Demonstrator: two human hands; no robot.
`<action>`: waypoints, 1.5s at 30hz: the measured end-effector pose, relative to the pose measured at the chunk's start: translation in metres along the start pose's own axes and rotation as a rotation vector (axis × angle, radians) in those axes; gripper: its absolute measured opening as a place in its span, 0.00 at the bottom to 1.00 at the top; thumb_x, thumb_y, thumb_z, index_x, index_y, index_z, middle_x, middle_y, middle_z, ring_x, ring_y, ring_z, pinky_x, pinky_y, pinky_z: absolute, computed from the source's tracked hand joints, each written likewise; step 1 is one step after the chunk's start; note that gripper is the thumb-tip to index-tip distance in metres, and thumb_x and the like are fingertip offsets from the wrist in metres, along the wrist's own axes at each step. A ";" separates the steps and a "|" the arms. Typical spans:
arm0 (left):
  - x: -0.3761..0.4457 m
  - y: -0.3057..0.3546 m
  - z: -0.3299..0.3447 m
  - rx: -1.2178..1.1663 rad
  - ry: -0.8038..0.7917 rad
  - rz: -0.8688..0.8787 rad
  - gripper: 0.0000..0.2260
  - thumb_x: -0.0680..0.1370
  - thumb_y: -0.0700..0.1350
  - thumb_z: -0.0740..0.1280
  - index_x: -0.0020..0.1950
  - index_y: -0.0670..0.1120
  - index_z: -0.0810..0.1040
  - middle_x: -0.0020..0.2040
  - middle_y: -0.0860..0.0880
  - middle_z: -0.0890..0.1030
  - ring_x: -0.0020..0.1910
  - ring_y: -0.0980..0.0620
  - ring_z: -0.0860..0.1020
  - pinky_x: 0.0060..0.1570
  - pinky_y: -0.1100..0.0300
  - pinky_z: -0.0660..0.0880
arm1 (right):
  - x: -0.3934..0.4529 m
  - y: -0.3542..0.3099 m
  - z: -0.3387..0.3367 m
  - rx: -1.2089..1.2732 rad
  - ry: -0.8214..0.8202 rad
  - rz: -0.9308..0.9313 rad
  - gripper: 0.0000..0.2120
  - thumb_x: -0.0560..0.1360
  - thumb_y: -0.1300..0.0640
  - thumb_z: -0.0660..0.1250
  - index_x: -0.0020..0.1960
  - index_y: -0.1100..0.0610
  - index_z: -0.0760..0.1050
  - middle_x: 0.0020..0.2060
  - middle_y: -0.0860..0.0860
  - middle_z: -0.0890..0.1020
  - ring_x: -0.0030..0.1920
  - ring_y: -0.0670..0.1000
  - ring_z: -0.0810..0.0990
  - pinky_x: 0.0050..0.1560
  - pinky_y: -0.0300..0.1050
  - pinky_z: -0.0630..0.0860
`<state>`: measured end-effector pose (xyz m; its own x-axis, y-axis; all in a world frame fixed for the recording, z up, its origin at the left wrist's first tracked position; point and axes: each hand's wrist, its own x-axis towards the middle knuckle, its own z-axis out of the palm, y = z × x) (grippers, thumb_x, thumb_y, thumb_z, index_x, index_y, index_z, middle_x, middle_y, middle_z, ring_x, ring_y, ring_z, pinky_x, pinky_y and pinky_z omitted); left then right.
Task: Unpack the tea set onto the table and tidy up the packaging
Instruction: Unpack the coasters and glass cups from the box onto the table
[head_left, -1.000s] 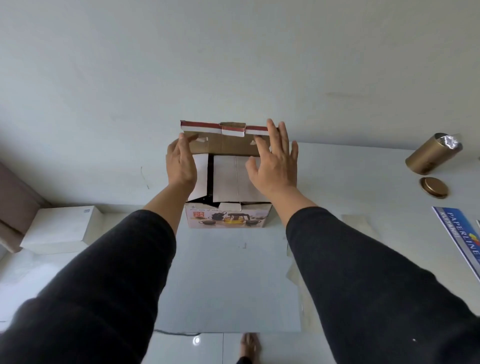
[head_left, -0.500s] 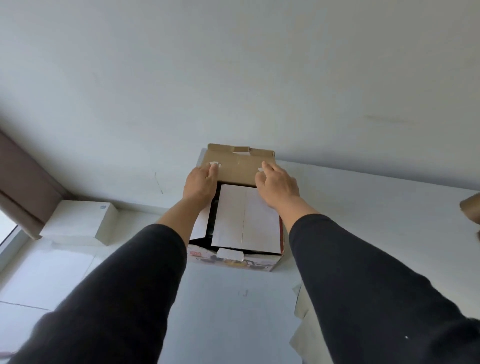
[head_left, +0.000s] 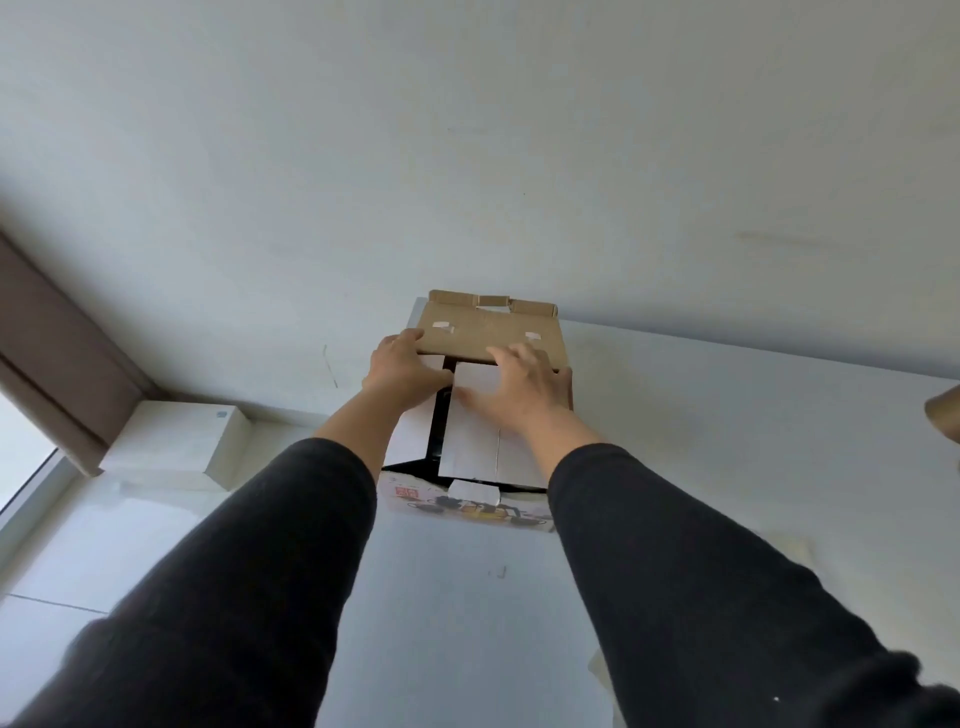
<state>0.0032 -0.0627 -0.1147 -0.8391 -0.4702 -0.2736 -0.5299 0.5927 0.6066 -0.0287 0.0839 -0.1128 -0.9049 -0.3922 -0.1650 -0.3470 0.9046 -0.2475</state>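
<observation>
The tea set box (head_left: 467, 512), with a printed picture of a teapot on its front, stands on the white table (head_left: 727, 467) near the wall. Its brown lid flap (head_left: 493, 332) lies folded back, away from me. Inside, a white cardboard insert (head_left: 470, 447) covers the contents, so the tea set itself is hidden. My left hand (head_left: 400, 369) rests at the box's left rim, fingertips on the near corner of the flap. My right hand (head_left: 524, 395), slightly blurred, lies with spread fingers on the top of the white insert.
A gold canister (head_left: 945, 415) shows at the right edge. Pale paper pieces (head_left: 789, 551) lie on the table under my right forearm. Left of the table, a white box (head_left: 176, 441) sits on the floor beside a brown curtain (head_left: 52, 338).
The lid flap went from upright to folded back flat. My right hand came off the flap onto the white insert. The view tilted up and left.
</observation>
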 end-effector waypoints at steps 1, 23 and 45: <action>-0.003 -0.002 -0.002 -0.003 -0.027 -0.019 0.35 0.71 0.47 0.71 0.75 0.49 0.61 0.70 0.45 0.67 0.69 0.45 0.66 0.63 0.52 0.69 | -0.005 -0.005 0.004 0.021 0.002 -0.003 0.36 0.70 0.32 0.62 0.72 0.49 0.64 0.71 0.50 0.66 0.72 0.54 0.61 0.68 0.64 0.56; -0.105 -0.057 -0.013 0.415 0.182 0.188 0.14 0.74 0.34 0.62 0.57 0.43 0.77 0.75 0.48 0.55 0.75 0.46 0.57 0.66 0.45 0.66 | -0.117 -0.044 0.022 -0.151 -0.013 -0.133 0.17 0.80 0.51 0.54 0.66 0.43 0.71 0.78 0.53 0.49 0.77 0.59 0.40 0.71 0.71 0.41; -0.117 -0.042 0.025 0.389 -0.069 0.017 0.28 0.81 0.54 0.56 0.77 0.46 0.52 0.72 0.37 0.61 0.71 0.38 0.63 0.66 0.43 0.65 | -0.161 0.033 0.009 -0.075 0.109 0.512 0.29 0.79 0.42 0.50 0.71 0.60 0.68 0.79 0.53 0.47 0.78 0.58 0.39 0.71 0.68 0.44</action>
<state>0.1207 -0.0160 -0.1270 -0.8476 -0.4208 -0.3234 -0.5116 0.8099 0.2870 0.1080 0.1754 -0.1030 -0.9821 0.1191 -0.1459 0.1332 0.9869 -0.0911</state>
